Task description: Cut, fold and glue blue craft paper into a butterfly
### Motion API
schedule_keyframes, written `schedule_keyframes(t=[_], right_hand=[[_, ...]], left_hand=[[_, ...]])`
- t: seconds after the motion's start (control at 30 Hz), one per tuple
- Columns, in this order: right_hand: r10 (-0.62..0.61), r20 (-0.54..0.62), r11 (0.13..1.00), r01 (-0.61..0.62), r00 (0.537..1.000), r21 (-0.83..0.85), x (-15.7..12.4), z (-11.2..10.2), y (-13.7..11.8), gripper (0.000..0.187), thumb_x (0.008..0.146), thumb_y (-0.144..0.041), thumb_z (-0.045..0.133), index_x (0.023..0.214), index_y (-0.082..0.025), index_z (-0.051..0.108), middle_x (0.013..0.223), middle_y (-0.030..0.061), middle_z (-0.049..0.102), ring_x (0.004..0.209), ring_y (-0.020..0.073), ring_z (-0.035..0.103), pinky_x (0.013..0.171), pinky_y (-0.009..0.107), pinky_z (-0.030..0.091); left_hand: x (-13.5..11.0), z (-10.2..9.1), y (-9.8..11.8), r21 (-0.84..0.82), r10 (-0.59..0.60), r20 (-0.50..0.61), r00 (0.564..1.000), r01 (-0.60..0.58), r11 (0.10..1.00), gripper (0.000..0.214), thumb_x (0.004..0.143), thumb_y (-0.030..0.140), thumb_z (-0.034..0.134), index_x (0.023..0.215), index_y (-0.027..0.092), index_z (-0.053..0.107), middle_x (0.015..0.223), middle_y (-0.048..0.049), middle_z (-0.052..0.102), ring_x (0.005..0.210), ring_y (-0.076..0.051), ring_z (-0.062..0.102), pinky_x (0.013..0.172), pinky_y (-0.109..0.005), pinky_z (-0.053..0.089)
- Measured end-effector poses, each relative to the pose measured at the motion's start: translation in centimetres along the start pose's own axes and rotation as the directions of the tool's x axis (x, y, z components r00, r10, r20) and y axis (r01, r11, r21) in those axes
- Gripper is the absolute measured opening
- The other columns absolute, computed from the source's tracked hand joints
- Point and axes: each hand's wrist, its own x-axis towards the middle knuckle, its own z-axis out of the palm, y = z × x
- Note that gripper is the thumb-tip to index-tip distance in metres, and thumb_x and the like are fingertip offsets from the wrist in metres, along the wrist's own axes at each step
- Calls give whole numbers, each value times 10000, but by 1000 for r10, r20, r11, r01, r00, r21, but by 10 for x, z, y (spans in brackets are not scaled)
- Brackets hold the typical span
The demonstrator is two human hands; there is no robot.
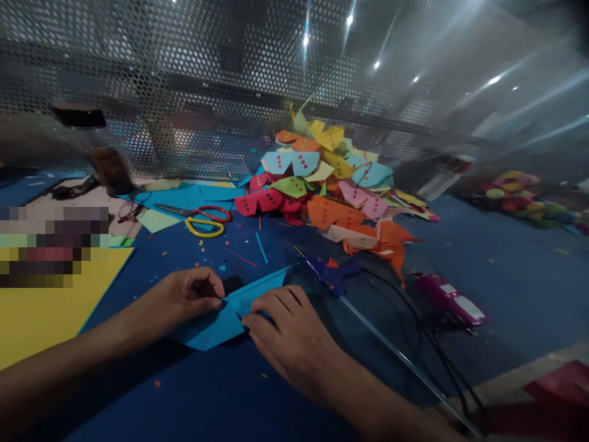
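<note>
A piece of folded blue paper is held low over the dark blue table, between both hands. My left hand pinches its upper left edge between thumb and fingers. With fingertips and thumb closed on the paper's right part, my right hand grips it near a crease. A long folded strip runs along the paper's top edge toward the upper right. Just beyond my right hand lies a blue hot glue gun with a clear glue stick sticking out of its back.
Scissors with red and yellow handles lie beyond my left hand. Colourful paper butterflies are heaped at the back. A purple device and black cables are at right, yellow paper at left, a dark-lidded jar behind.
</note>
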Motion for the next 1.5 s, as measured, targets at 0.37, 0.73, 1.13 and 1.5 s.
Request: schedule_keyframes(t=[0.37, 0.73, 1.13, 1.5], right_hand=[[48, 142, 998, -53, 989, 31, -1, -1, 0, 117, 1025, -152, 527, 1048, -180, 638, 961, 44, 664, 900, 211, 548, 803, 381, 353], [75, 154, 992, -89, 985, 87, 1, -5, -1, 249, 996, -139, 573, 1237, -184, 621, 1134, 68, 669, 1065, 225, 565, 882, 383, 380], [82, 188, 992, -98, 979, 76, 1, -5, -2, 164, 1022, -168, 555, 1148, -185, 658, 1032, 48, 668, 975, 216, 566, 835, 378, 375], [86, 174, 991, -102, 981, 82, 1, -6, 1, 122, 1041, -269, 596, 1103, -193, 670, 1036, 40, 686, 976, 204, 587, 865, 369, 383]], left_hand=[[-18, 10, 1, 372, 106, -124, 987, -53, 927, 196, 865, 420, 599, 855, 287, 743, 819, -3, 754, 769, -231, 685, 702, -320, 482], [-26, 19, -15, 603, 477, -40, 878, -359, 712, 296, 975, 134, 443, 992, 267, 708, 1029, -14, 689, 923, -160, 685, 784, -265, 535], [-21, 14, -22, 763, 593, 160, 789, -480, 433, 381, 1006, 51, 391, 1129, 248, 692, 1032, -32, 690, 882, -183, 643, 790, -330, 518], [-21, 13, -29, 744, 583, 233, 779, -528, 409, 437, 940, -23, 369, 1126, 234, 671, 1117, -53, 690, 978, -190, 648, 856, -333, 518]])
